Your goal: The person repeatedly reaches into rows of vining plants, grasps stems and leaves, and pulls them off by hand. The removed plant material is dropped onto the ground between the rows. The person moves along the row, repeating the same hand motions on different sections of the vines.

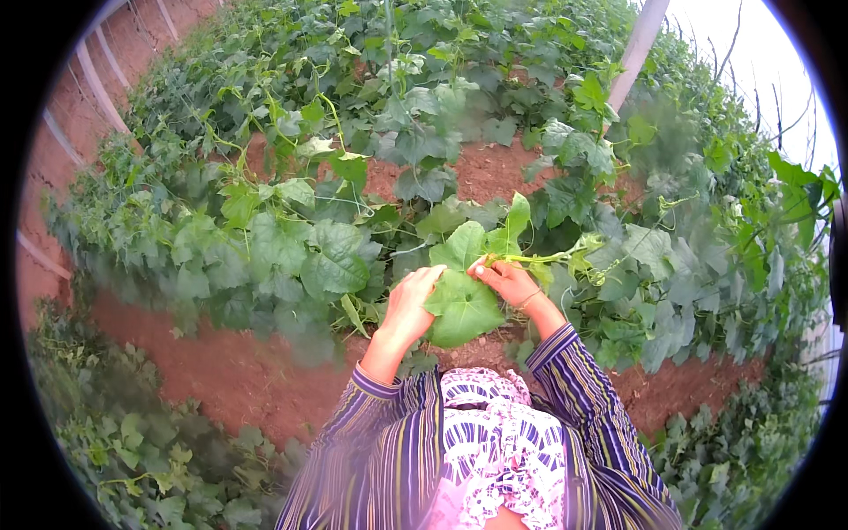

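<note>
A leafy green vine shoot (553,257) runs to the right from between my hands, with curling tendrils and a pale growing tip. My right hand (507,281) pinches its stem between thumb and fingers, near a small yellow part. My left hand (412,301) is at the left edge of a broad green leaf (466,310); its fingertips are partly hidden behind the foliage, so what they hold is unclear. Another leaf (460,246) stands upright just above the broad one.
Dense rows of vines (278,252) spread ahead and to both sides. Reddish soil (232,377) shows between the rows. A pale slanted post (636,56) rises at the upper right, and a thin string (389,40) hangs at the top middle. A ribbed earthen wall (86,99) borders the left.
</note>
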